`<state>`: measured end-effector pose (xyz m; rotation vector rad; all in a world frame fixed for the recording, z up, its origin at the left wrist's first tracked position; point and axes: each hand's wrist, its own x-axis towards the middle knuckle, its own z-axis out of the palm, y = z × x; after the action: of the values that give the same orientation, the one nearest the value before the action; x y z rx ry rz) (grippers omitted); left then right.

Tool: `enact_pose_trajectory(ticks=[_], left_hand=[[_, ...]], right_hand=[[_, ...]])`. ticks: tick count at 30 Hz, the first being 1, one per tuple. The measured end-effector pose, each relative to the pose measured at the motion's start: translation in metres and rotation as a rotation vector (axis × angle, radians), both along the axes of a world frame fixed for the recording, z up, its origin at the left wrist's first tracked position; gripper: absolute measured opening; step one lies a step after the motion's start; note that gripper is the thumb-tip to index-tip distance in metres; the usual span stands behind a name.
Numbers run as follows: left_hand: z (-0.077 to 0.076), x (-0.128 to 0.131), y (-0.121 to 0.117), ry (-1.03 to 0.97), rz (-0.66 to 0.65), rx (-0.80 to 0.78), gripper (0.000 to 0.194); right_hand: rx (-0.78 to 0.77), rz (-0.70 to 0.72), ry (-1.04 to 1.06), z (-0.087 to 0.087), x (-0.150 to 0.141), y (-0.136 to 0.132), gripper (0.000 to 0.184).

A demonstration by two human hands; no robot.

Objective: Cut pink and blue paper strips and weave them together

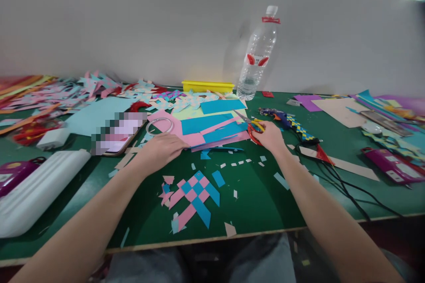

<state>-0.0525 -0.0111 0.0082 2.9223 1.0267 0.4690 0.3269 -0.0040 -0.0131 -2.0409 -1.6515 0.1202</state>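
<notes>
My right hand is closed round the red and yellow handles of a pair of scissors, whose blades point up and left over the papers. My left hand pinches the left end of pink and blue paper at its fingertips. Blue paper sheets and a pink sheet lie just beyond. Nearer the table edge rests a woven pink and blue paper fish, with small paper scraps around it.
A tilted water bottle leans by the wall behind a yellow tray. On the left are a phone, a tape ring and a long white case. Black cords and a purple box occupy the right.
</notes>
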Motion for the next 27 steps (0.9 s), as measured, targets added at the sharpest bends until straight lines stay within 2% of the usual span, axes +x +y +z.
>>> enact_pose_trajectory(ticks=[6, 10, 13, 17, 18, 21, 27], left_hand=[[0.007, 0.000, -0.003, 0.041, -0.073, -0.022, 0.028], [0.011, 0.004, -0.005, 0.082, -0.042, -0.055, 0.030], [0.008, 0.007, -0.005, 0.069, -0.005, -0.037, 0.033], [-0.004, 0.007, 0.001, 0.022, 0.066, 0.013, 0.038], [-0.007, 0.007, 0.003, 0.011, 0.091, 0.019, 0.039], [-0.012, 0.006, 0.006, 0.044, 0.056, 0.006, 0.038], [-0.005, 0.013, -0.001, 0.057, -0.033, -0.031, 0.035]], right_hand=[[0.016, 0.019, -0.091, -0.006, 0.004, 0.003, 0.047], [0.010, 0.035, -0.147, -0.010, 0.005, 0.005, 0.047], [0.011, 0.023, -0.169, -0.013, 0.004, 0.005, 0.047], [0.018, 0.007, -0.195, -0.014, 0.002, 0.003, 0.047], [0.020, 0.005, -0.203, -0.013, 0.002, 0.003, 0.046], [0.014, -0.005, -0.241, -0.010, -0.002, -0.001, 0.045], [0.001, -0.051, -0.378, 0.004, -0.008, -0.011, 0.043]])
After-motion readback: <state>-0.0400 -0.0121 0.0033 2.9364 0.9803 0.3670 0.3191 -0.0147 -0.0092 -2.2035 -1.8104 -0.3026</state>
